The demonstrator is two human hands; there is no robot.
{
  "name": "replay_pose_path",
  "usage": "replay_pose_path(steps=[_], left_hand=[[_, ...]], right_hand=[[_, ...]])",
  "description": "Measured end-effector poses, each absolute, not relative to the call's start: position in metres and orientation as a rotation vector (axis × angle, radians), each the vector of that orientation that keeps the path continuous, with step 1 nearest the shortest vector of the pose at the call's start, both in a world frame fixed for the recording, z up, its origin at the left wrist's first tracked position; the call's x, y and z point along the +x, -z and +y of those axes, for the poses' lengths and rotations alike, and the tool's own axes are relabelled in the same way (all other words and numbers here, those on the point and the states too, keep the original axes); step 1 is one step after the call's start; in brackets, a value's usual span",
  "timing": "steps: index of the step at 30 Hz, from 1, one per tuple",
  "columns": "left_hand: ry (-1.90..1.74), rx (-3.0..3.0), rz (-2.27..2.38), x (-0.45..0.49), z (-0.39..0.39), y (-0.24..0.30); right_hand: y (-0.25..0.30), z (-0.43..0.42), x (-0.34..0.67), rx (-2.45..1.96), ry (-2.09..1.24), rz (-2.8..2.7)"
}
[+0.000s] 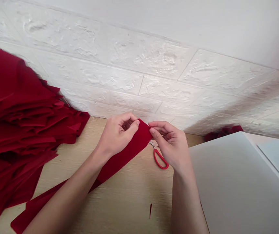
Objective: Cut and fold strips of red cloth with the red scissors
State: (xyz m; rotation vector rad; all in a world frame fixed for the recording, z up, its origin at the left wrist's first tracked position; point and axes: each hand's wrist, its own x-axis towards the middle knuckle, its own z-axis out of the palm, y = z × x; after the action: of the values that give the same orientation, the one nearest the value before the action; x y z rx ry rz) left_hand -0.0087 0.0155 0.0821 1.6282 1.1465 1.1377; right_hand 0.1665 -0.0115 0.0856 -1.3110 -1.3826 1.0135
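Observation:
A long strip of dark red fabric (123, 160) runs from the lower left up to both hands, passing behind the left forearm. My left hand (120, 134) pinches one corner of its upper end between thumb and forefinger. At the opposite corner, my right hand (170, 141) grips the fabric edge with thumb and fingertips. The end between them is stretched flat. Red-handled scissors (161, 159) lie on the table just beneath the right hand, their blades partly hidden by the hand and the fabric.
A tall heap of red fabric pieces (19, 130) fills the left side of the wooden table (127, 201). A white box-like object (222, 175) stands at the right, with dark red fabric (223, 132) behind it. A thin red scrap (150, 211) lies in front. White brick-patterned wall (120, 65) closes the back.

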Motion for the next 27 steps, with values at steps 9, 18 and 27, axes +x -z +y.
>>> replay_pose_path(steps=[9,18,27], left_hand=[[-1.046,1.945,1.236,-0.010,0.016,-0.087],[-0.940,2.184,1.441,0.000,0.017,-0.118],[-1.116,2.035,1.330,0.006,0.006,-0.128]], right_hand=[[-0.085,-0.011,0.171,-1.393,-0.904,-1.412],[-0.091,-0.015,0.169,-1.295,-0.696,-1.453],[-0.104,-0.023,0.177,-1.268,-0.871,-1.432]])
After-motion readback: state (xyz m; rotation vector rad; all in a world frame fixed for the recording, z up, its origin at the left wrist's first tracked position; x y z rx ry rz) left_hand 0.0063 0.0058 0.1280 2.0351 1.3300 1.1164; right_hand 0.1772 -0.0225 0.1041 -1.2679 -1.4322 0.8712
